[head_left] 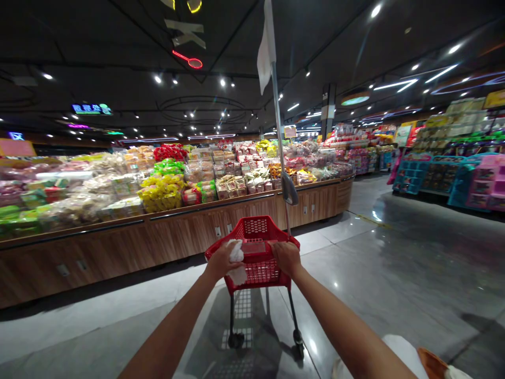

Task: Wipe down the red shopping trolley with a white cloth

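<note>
Two grips hold our red cart [258, 263]: our left hand [223, 261] is clenched on its rim, pressing a white tissue [237, 275] there, and our right hand [286, 258] is closed on the rim alone. A pole [277, 121] with a white flag [266, 47] rises from the cart, which stands on a tiled floor [347, 295] beside a wooden counter [118, 247] piled with snack bags [161, 193].

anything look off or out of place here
Nothing looks spilled or damaged. The oddest thing is a crumpled white tissue or cloth bunched in the left hand against the rim of the red shopping cart. A limp white flag also tops a slightly tilted metal pole rising from the cart.
</note>
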A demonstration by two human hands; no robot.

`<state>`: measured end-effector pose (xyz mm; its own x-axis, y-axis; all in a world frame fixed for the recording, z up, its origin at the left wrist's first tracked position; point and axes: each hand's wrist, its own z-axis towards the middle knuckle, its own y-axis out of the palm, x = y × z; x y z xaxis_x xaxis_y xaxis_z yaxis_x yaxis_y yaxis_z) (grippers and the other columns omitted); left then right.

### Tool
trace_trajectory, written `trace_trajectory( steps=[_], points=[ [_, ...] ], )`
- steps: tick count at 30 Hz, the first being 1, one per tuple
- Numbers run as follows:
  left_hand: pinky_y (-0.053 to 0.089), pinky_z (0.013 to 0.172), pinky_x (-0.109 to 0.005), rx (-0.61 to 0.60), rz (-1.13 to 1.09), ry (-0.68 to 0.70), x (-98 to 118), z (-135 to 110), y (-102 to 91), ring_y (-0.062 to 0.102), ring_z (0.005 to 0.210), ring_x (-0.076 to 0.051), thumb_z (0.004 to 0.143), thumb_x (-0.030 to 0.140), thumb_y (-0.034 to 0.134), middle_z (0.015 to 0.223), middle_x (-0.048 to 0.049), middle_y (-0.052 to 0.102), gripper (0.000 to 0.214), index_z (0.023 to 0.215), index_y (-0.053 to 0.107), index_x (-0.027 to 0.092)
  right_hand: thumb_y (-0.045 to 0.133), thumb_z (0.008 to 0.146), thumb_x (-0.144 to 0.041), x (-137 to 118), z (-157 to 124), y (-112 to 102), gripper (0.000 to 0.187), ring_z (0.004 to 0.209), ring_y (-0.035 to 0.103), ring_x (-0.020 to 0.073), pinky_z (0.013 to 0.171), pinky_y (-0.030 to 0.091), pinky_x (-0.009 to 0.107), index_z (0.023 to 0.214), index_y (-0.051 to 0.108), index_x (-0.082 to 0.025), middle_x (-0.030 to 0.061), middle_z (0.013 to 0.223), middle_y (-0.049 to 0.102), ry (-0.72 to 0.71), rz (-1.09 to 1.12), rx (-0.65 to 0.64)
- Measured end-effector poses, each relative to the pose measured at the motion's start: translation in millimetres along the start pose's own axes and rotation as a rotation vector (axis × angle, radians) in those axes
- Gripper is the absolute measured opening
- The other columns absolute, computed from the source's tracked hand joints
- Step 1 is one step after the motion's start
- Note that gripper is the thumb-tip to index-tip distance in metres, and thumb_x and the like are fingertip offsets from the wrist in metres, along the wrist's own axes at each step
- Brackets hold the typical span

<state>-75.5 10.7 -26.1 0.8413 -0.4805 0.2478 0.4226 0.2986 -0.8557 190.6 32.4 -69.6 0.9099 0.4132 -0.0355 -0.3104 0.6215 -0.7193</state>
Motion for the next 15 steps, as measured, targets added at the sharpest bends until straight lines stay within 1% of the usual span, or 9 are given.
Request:
trace_trajectory(
  steps=[1, 3, 5, 7, 9, 10, 11, 13, 15],
  points=[
    [0.046, 0.101, -0.043, 0.001, 0.006, 0.007, 3, -1, 2.1, 0.054, 0.122, -0.029, 0.072, 0.052, 0.073, 0.133, -0.0111, 0.057, 0.073, 0.135, 0.048, 0.024, 0.039, 0.097, -0.023, -1, 0, 0, 0.031, 0.07, 0.06, 0.0161, 0.069, 0.037, 0.029, 0.092, 0.069, -0.018, 0.004, 0.079, 0.071, 0.005, 0.004, 0.003],
    [0.043, 0.103, -0.047, -0.012, 0.033, 0.046, 21, 4, 9.2, 0.05, 0.126, -0.031, 0.075, 0.052, 0.071, 0.134, -0.0127, 0.056, 0.07, 0.135, 0.048, 0.023, 0.039, 0.097, -0.023, -3, -1, -1, 0.031, 0.07, 0.061, 0.0166, 0.07, 0.037, 0.03, 0.095, 0.07, -0.019, 0.004, 0.08, 0.071, 0.011, 0.012, 0.009],
    [0.039, 0.106, -0.049, -0.015, 0.09, 0.086, 47, 17, 17.5, 0.048, 0.126, -0.032, 0.073, 0.051, 0.073, 0.131, -0.0121, 0.057, 0.066, 0.13, 0.053, 0.024, 0.039, 0.096, -0.022, -4, -2, -2, 0.031, 0.07, 0.061, 0.0173, 0.07, 0.037, 0.03, 0.097, 0.07, -0.019, 0.0039, 0.081, 0.072, 0.01, 0.019, 0.01],
    [0.038, 0.106, -0.049, -0.055, 0.143, 0.106, 72, 33, 23.4, 0.052, 0.121, -0.032, 0.069, 0.047, 0.077, 0.125, -0.0108, 0.061, 0.062, 0.124, 0.057, 0.024, 0.04, 0.096, -0.023, -3, -3, -4, 0.031, 0.071, 0.062, 0.0178, 0.07, 0.037, 0.03, 0.096, 0.071, -0.019, 0.0044, 0.081, 0.072, 0.005, 0.019, -0.003],
    [0.043, 0.101, -0.046, -0.121, 0.16, 0.116, 84, 45, 23.8, 0.056, 0.114, -0.03, 0.067, 0.044, 0.078, 0.121, -0.0091, 0.063, 0.061, 0.121, 0.059, 0.025, 0.039, 0.097, -0.023, 1, -3, -6, 0.033, 0.071, 0.062, 0.0178, 0.071, 0.038, 0.03, 0.093, 0.071, -0.018, 0.0055, 0.082, 0.072, -0.007, 0.015, -0.031],
    [0.044, 0.099, -0.044, -0.149, 0.156, 0.127, 83, 47, 21.7, 0.057, 0.114, -0.029, 0.067, 0.043, 0.078, 0.122, -0.0082, 0.063, 0.06, 0.121, 0.059, 0.026, 0.039, 0.097, -0.024, 5, -3, -6, 0.033, 0.072, 0.063, 0.0177, 0.071, 0.038, 0.03, 0.093, 0.071, -0.018, 0.0059, 0.082, 0.072, -0.017, 0.013, -0.048],
    [0.045, 0.098, -0.043, -0.164, 0.148, 0.144, 77, 47, 18.2, 0.056, 0.115, -0.028, 0.068, 0.042, 0.078, 0.124, -0.0074, 0.062, 0.06, 0.122, 0.058, 0.027, 0.038, 0.097, -0.024, 9, -3, -6, 0.034, 0.073, 0.063, 0.0174, 0.071, 0.039, 0.03, 0.094, 0.071, -0.018, 0.006, 0.082, 0.072, -0.028, 0.011, -0.064],
    [0.045, 0.1, -0.04, -0.159, 0.129, 0.164, 55, 38, 7.9, 0.055, 0.119, -0.027, 0.07, 0.041, 0.076, 0.129, -0.0065, 0.06, 0.059, 0.124, 0.057, 0.027, 0.037, 0.098, -0.025, 21, -3, -6, 0.035, 0.075, 0.063, 0.0172, 0.072, 0.039, 0.029, 0.098, 0.071, -0.018, 0.0056, 0.084, 0.072, -0.045, 0.012, -0.086],
    [0.047, 0.096, -0.037, -0.145, 0.121, 0.144, 28, 23, -4.0, 0.057, 0.115, -0.025, 0.074, 0.042, 0.073, 0.126, -0.0068, 0.062, 0.055, 0.124, 0.057, 0.026, 0.036, 0.098, -0.025, 35, -3, -4, 0.034, 0.079, 0.064, 0.0174, 0.073, 0.04, 0.029, 0.105, 0.07, -0.019, 0.0051, 0.088, 0.073, -0.06, 0.018, -0.112]
  ],
)
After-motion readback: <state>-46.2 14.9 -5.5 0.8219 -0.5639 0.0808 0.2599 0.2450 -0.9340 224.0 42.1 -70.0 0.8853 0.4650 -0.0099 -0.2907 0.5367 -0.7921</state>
